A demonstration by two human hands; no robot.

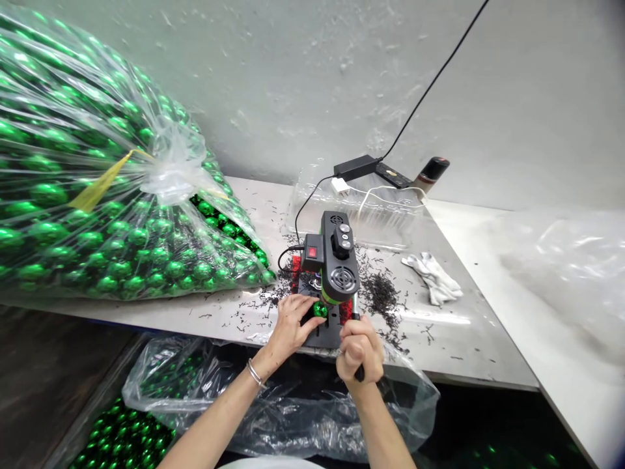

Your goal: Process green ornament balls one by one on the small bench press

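Note:
Between the thumb and fingers of my left hand [291,324] is a shiny green ball ornament [320,309], held under the head of a small black bench drill press [338,260]. My right hand [361,352] is wrapped round the machine's black lever handle [360,372], to the right of the base. The machine has a red switch [312,251] on its left side and a flat black base plate [324,335]. Its tool tip is hidden behind the head and my fingers.
A large clear bag of green balls [112,247] fills the table's left. Black shavings [381,293] lie around the machine. White gloves [432,277], a plastic tray [381,225], a power adapter [359,167] and a spray can [433,170] sit beyond. An open plastic bag [273,417] hangs below the front edge.

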